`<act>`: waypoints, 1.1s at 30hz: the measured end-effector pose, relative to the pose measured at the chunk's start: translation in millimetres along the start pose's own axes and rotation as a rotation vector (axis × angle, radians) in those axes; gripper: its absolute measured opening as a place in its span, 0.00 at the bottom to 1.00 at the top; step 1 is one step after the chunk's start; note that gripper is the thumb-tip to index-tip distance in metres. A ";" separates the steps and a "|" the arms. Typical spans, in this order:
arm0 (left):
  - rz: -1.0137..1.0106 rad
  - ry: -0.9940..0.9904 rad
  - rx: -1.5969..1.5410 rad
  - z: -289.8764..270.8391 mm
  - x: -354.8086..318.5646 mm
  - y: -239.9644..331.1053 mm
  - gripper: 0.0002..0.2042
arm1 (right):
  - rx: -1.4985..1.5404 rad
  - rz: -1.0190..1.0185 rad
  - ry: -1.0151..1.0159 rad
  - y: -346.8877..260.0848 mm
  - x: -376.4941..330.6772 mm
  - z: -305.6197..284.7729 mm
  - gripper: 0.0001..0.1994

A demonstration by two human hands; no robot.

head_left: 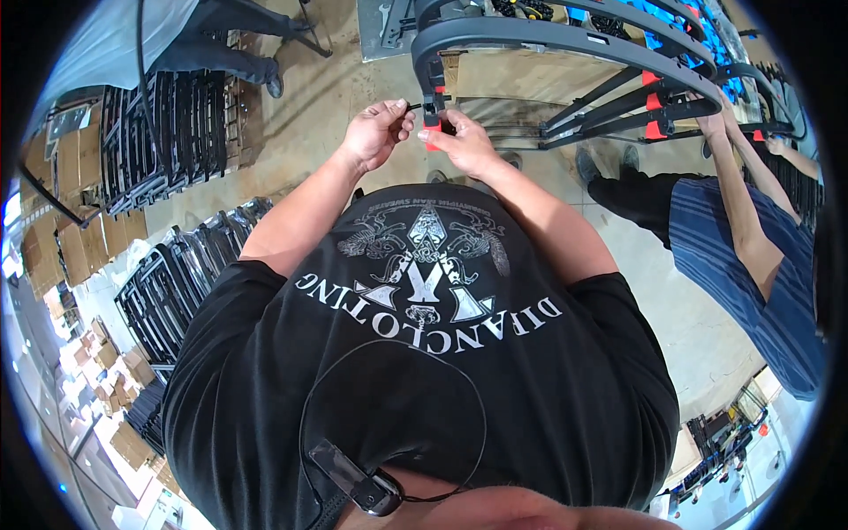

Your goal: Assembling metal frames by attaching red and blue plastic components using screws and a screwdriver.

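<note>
My left hand (371, 137) is closed in a pinch on a thin black rod-like piece (412, 107), which points toward a black metal frame (530, 34). I cannot make out whether its tip is a bolt or a tool. On the other side, the thumb and fingers of my right hand (465, 146) close around the frame's lower end, at a red end piece (433, 144) below a black fitting (431, 104). From there the frame's curved tubes sweep up and away to the right, with more red pieces (654, 102) along the far side.
At right, a co-worker in a blue striped shirt (733, 274) has both hands on the frame's far end. Another person's legs (221, 53) stand at upper left. Stacked black frames (163, 132) and cardboard boxes (79, 159) line the left. A wrench (384, 19) lies beyond my hands.
</note>
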State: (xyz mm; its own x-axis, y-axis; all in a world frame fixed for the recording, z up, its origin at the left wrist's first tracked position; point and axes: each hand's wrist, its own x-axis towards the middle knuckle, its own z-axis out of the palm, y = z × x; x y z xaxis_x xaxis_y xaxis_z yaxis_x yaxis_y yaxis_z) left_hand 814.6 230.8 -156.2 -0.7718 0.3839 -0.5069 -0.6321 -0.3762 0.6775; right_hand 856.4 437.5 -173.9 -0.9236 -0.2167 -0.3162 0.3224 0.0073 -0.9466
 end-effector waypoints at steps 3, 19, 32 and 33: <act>-0.009 -0.053 -0.002 1.5 1.4 -0.9 0.09 | -0.007 0.027 0.045 4.3 7.6 -0.2 0.26; -0.081 -0.140 -0.191 -6.1 13.2 -3.6 0.09 | 0.203 0.061 0.005 -0.2 7.1 -1.8 0.23; 0.099 0.370 0.445 35.8 4.7 -10.3 0.12 | 0.244 0.104 -0.018 3.9 8.2 -4.9 0.19; 0.161 0.450 0.600 44.4 -0.2 -8.6 0.12 | 0.270 0.124 -0.034 5.2 8.3 -6.9 0.18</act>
State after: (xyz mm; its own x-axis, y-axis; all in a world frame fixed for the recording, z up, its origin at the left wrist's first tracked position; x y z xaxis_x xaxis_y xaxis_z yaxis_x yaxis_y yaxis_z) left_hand 823.2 271.4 -138.3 -0.8863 -0.0656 -0.4584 -0.4626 0.1735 0.8695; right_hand 849.1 442.5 -181.9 -0.8678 -0.2631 -0.4216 0.4799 -0.2229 -0.8485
